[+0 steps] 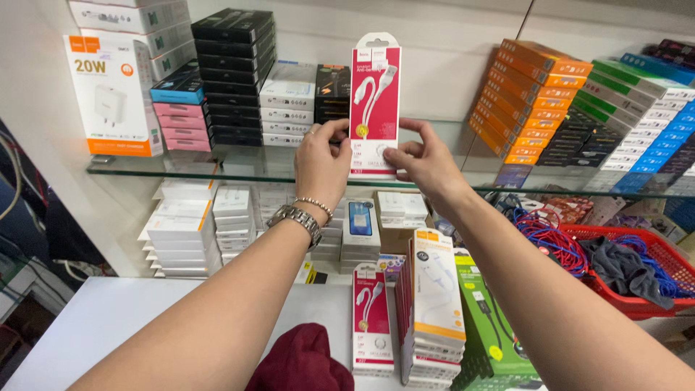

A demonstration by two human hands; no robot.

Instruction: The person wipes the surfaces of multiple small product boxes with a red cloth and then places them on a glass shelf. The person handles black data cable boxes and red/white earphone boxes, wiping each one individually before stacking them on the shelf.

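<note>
Holding a red cable package (375, 94) upright between both hands (322, 163).

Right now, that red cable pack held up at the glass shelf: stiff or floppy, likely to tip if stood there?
The red cable pack looks like thin flat card, so probably light and slightly bendy. Left hand and right hand pinch its lower edges; stood upright on the glass shelf, its narrow base would likely tip.
</note>
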